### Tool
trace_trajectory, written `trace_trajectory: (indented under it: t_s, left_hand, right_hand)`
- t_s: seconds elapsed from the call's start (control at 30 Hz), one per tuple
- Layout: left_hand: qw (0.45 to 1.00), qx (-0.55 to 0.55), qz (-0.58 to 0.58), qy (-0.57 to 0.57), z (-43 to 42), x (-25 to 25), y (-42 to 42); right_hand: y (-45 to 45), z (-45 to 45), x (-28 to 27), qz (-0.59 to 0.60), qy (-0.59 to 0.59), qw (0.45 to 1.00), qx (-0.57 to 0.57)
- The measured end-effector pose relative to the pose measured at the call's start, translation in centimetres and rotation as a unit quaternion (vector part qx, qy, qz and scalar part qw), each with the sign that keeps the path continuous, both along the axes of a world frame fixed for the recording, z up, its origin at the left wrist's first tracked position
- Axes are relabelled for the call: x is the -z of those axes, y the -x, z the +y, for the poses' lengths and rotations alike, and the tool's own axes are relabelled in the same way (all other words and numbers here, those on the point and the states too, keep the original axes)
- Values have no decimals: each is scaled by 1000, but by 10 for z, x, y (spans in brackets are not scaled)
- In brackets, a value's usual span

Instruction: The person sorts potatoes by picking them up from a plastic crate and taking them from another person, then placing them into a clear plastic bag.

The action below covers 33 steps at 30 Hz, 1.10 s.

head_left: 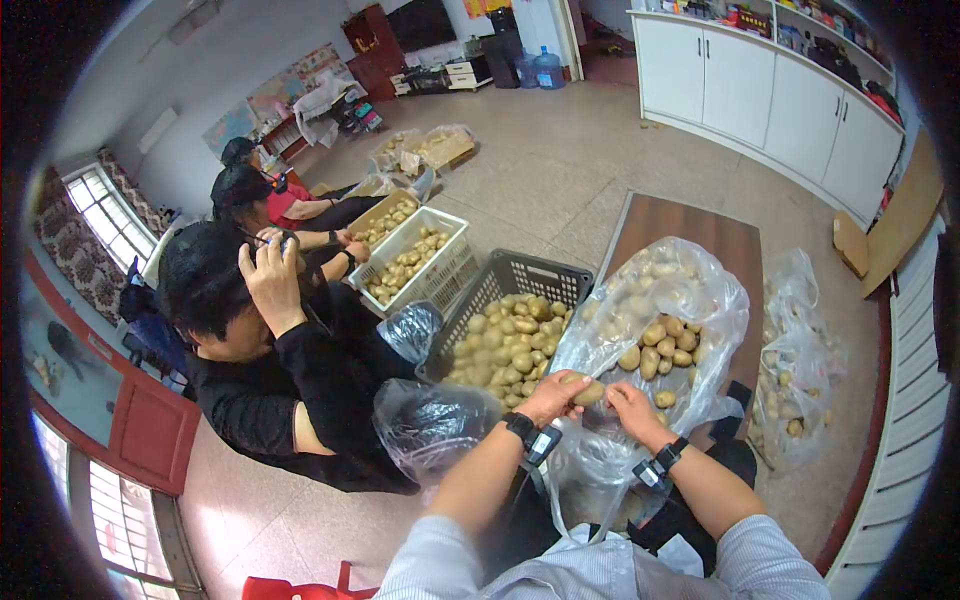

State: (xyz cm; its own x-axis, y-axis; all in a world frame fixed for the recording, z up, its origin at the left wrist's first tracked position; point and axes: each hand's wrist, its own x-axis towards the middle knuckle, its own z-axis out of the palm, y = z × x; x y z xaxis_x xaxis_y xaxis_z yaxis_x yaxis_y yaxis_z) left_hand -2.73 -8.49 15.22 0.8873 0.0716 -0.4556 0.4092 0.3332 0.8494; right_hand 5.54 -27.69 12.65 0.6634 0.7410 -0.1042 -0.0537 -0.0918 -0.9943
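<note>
Clear plastic makes up the bag [722, 295] spread in front of you over the brown board [640, 215], with loose potatoes [660, 345] heaped in its opening. One potato [590, 392] is up in your hands, over the near left side of that bag and just beside the dark crate [548, 268]. Your left hand [545, 402] is wrapped round its left end; your right hand [636, 414] sits close, fingertips by the other end — I cannot tell whether they pinch it or only touch it.

To handle it well, let your left palm bear the weight and turn the potato with your right fingertips, bringing each side up to view. Support it from below: a smooth, rounded shape could roll free if both hands slacken at once. Mind the plastic strap [552, 500] by your left forearm, too — it could snag on the wrist device [541, 445] if you swing wide.
</note>
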Motion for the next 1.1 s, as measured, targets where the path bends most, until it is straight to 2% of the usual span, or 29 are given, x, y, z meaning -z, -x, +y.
trace_trajectory:
  t_s: [0.07, 0.1, 0.17, 0.2, 0.27, 0.37, 0.4, 0.5, 0.53, 0.63, 0.73, 0.83, 0.87, 0.9, 1.03, 1.07, 1.1]
  left_hand:
    - [999, -51, 4, -11, 5, -2, -2]
    - [999, -50, 2, -13, 8, -3, -3]
    - [996, -93, 1, 3, 15, 2, -3]
    - [994, -105, 3, 9, 19, 5, -2]
    - [991, -135, 6, 16, 27, 11, -5]
    - [982, -188, 1, 18, 37, 33, -2]
    - [953, -143, -122, -237, 51, 59, 1]
    - [871, -86, -165, -456, 74, 86, 7]
    - [869, -90, -151, -463, 83, 99, 7]
    - [847, -63, -102, -517, 93, 87, 18]
    - [884, -103, -140, -433, 106, 107, 22]
    - [914, -162, -131, -348, 112, 114, 21]
    - [956, -250, -97, -116, 105, 96, 18]
    - [937, -323, -58, 122, 100, 81, 17]
    - [927, -360, -34, 101, 99, 72, 21]
    - [949, -257, -58, -170, 112, 94, 26]
    - [932, -189, -68, -301, 114, 102, 27]
  right_hand:
    - [-2, -7, -2, -188, 107, 971, 100]
    - [-5, -10, 4, -189, 105, 971, 101]
    - [-8, -21, 17, -325, 176, 915, 160]
    - [-9, -26, 19, -325, 176, 915, 161]
    - [-10, -35, 22, -409, 248, 859, 185]
    - [-12, -43, 31, -399, 307, 847, 172]
    - [-12, -44, 32, -400, 307, 846, 174]
    - [-8, -48, 37, -392, 347, 837, 157]
    - [-9, -49, 40, -407, 346, 830, 160]
    - [-11, -48, 40, -409, 356, 825, 162]
    - [-17, -50, 51, -401, 371, 822, 163]
    - [-18, -49, 54, -406, 375, 817, 162]
    - [-17, -49, 53, -405, 376, 818, 159]
    - [-17, -49, 53, -405, 376, 818, 158]
    - [-13, -48, 52, -415, 374, 812, 172]
    - [-12, -48, 52, -430, 365, 807, 174]
    - [-13, -49, 51, -431, 364, 807, 176]
